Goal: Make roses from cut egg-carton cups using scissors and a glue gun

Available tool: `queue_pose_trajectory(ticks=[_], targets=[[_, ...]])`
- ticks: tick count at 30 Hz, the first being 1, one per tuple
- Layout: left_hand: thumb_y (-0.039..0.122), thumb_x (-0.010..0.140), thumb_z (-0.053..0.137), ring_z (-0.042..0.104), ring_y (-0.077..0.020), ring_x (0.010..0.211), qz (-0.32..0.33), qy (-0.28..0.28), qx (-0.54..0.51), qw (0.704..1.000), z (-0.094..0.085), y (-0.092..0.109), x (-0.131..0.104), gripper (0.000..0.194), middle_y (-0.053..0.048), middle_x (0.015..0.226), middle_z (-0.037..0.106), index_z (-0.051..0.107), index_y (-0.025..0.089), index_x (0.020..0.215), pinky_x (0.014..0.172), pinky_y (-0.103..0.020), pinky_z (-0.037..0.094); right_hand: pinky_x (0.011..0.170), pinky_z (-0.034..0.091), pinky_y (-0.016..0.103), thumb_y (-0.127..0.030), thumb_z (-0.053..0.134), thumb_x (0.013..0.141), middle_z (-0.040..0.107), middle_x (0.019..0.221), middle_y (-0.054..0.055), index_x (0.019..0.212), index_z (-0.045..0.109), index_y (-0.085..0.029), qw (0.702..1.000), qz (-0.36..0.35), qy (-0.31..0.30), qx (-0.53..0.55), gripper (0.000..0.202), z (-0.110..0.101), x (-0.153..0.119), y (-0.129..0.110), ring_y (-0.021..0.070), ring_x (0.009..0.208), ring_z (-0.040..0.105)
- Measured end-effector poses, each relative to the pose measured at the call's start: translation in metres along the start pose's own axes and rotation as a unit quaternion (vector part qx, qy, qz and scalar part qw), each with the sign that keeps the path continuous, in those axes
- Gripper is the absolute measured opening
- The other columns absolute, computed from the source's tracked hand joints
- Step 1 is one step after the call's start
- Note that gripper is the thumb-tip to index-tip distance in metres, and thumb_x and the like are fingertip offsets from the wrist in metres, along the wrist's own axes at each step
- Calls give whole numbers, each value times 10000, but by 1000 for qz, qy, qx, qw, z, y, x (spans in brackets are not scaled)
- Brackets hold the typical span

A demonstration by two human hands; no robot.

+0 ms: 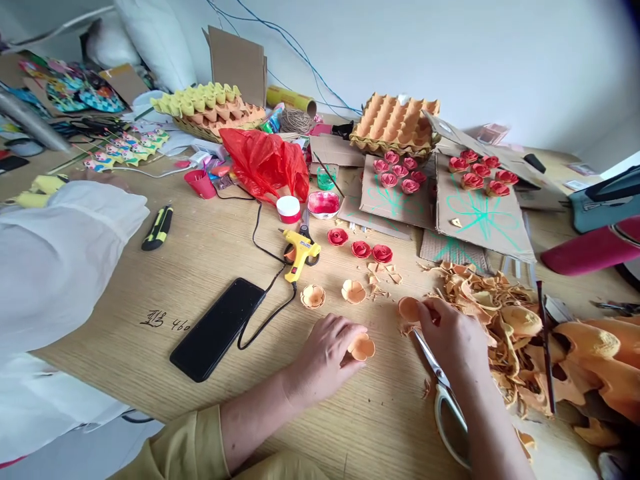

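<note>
My left hand [325, 357] curls round an orange egg-carton cup [362, 347] with petal-cut edges, low over the table. A smaller orange carton piece [409, 309] is pinched between the thumb and fingers of my right hand [453, 337]. Under that hand lies a pair of white-handled scissors [436, 373], partly covered by my wrist. Two more petal-cut cups, one [313, 297] on the left and another [354, 291] on the right, sit beyond my left hand. Behind them are three red paper roses [361, 249] and a yellow glue gun [301, 255].
A black phone [217, 330] lies left of my hands, beside a cable. Carton scraps [465, 293] pile up at the right. Red-rose cardboard sheets [483, 217], a red plastic bag [267, 163] and egg trays [397, 123] are farther back. A utility knife [158, 228] lies at the left.
</note>
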State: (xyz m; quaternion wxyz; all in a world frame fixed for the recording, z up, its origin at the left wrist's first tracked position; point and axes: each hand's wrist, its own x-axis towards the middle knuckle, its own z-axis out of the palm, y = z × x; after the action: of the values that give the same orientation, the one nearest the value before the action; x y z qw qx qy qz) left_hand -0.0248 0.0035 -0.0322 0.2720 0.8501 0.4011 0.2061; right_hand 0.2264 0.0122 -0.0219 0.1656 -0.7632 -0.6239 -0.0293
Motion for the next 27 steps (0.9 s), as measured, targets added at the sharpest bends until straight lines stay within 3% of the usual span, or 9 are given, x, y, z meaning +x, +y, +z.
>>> queue_pose_trajectory(ticks=[5,10,17,21,27], targets=[[226,829,772,595,-259,1072,4,11,-3,1000,2,-3,0,478,-31,1162,669,527,253,1238,946,-442,495,656,329,323,-351,565,935,736,690,51,840,730,-212,1000,-8,10,-7,236,0,-1,-3,206,619,615],[135,809,760,602,-269,1068,20,30,1,999,4,-6,0,492,-42,1153,667,536,244,1233,941,-462,512,724,365,330,-333,548,957,746,774,46,936,716,-209,999,-14,36,1,211,-21,-11,-5,213,717,659],[121,811,748,606,-288,1081,54,47,6,997,4,-9,0,577,-66,1185,639,492,260,1309,940,-477,524,717,386,304,-305,476,1021,694,761,28,898,671,-208,992,-108,-4,58,250,-44,-71,-9,173,697,620],[140,832,726,605,-277,1090,62,55,8,997,2,-8,1,555,-68,1188,627,495,267,1322,949,-460,524,730,416,290,-285,502,1010,727,836,31,935,683,-191,995,-87,38,35,217,-56,-92,22,154,702,635],[156,842,710,610,-261,1075,81,86,12,993,3,-8,1,501,-62,1160,638,537,255,1301,940,-425,533,576,391,282,-398,529,943,716,761,21,885,691,-213,989,76,105,-68,252,-80,-77,88,173,613,624]])
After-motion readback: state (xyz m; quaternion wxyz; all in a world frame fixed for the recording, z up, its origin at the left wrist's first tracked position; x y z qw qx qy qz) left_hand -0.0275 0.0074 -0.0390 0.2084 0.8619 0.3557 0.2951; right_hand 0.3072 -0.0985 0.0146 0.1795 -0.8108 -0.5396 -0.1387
